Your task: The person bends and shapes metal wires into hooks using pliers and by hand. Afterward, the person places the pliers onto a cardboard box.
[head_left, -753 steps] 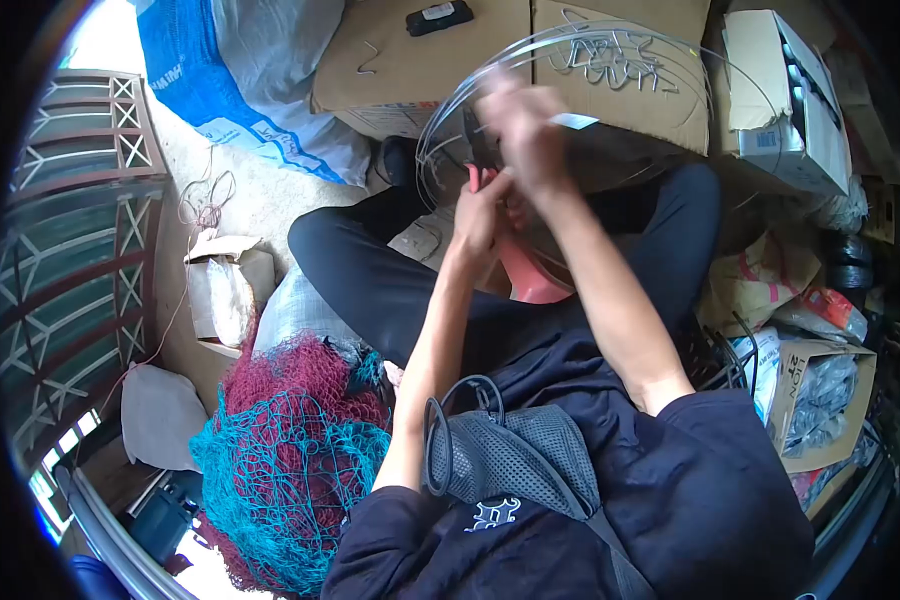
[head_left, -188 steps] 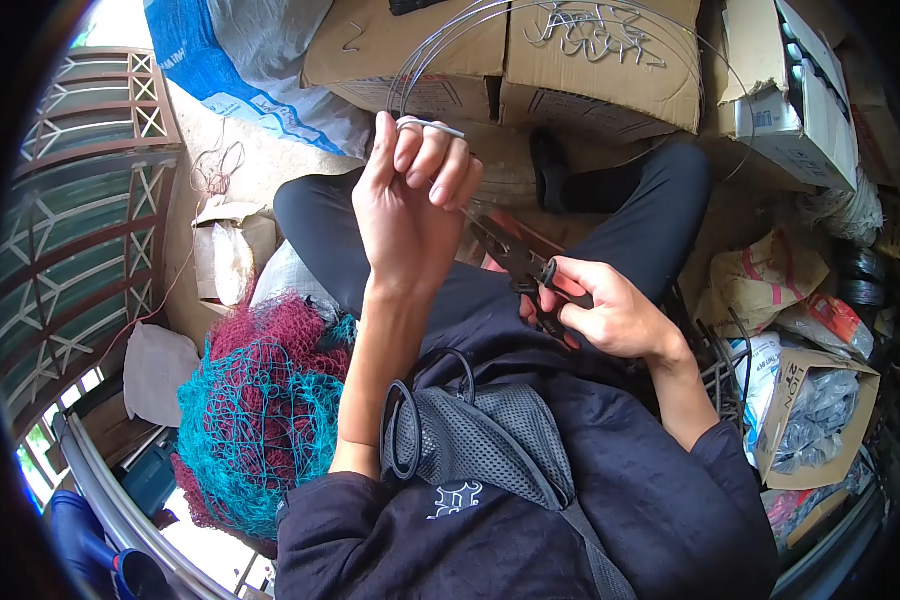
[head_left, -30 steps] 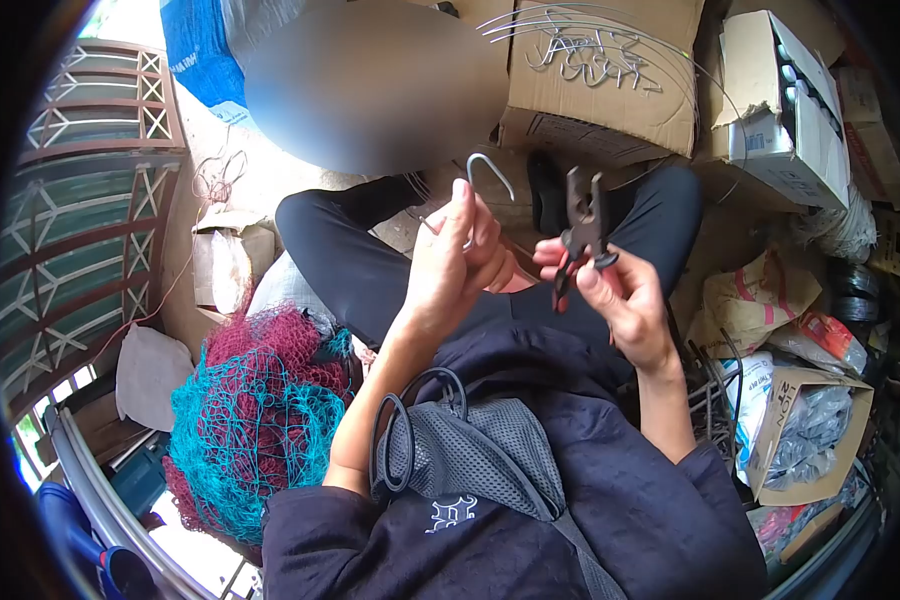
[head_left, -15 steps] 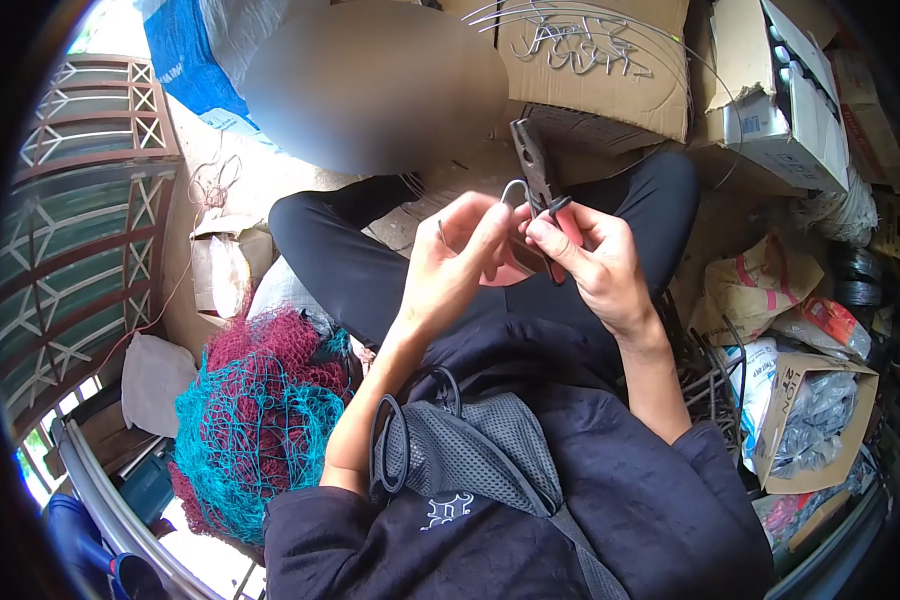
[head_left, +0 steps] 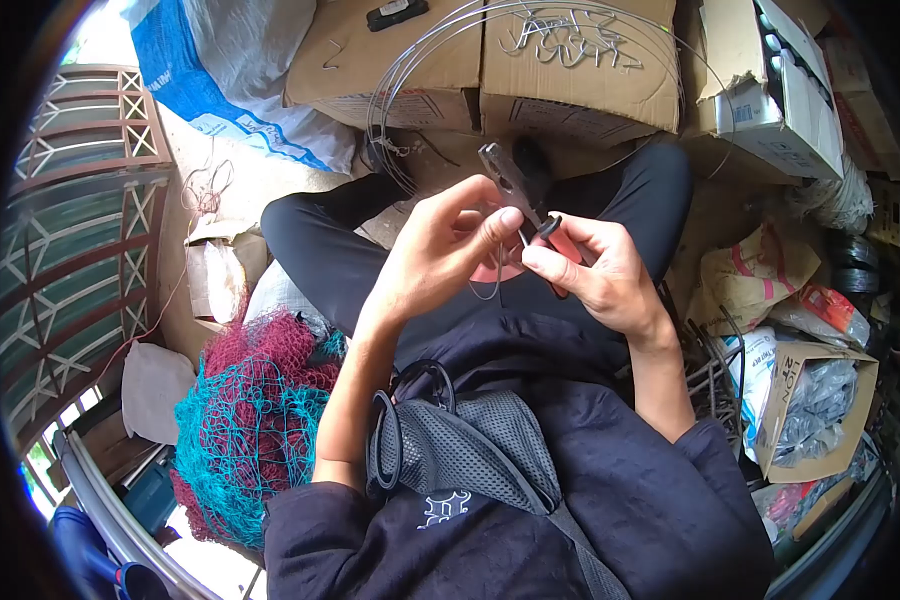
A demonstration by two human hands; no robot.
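My right hand [head_left: 610, 275] is closed around the red-and-black handles of a pair of pliers [head_left: 507, 180], whose metal jaws point up and to the left. Close against the pliers, my left hand [head_left: 440, 245] pinches a short piece of wire [head_left: 486, 292] between thumb and fingers. A curved part of that wire hangs below the fingers; the rest is hidden by the hand and tool. On a cardboard box [head_left: 580, 90] in front lies a pile of bent wire hooks [head_left: 575, 42].
A large coil of wire [head_left: 378, 95] arches over the boxes, with a black object [head_left: 397, 13] behind. Maroon and teal netting [head_left: 255, 425] is heaped at left. At right stand an open carton of plastic bags [head_left: 820, 410] and a white box [head_left: 785, 125].
The pliers have tilted left and moved closer to my left hand. The wire's curved end, earlier pointing up beside the jaws, no longer shows there; a curve now hangs below my left fingers.
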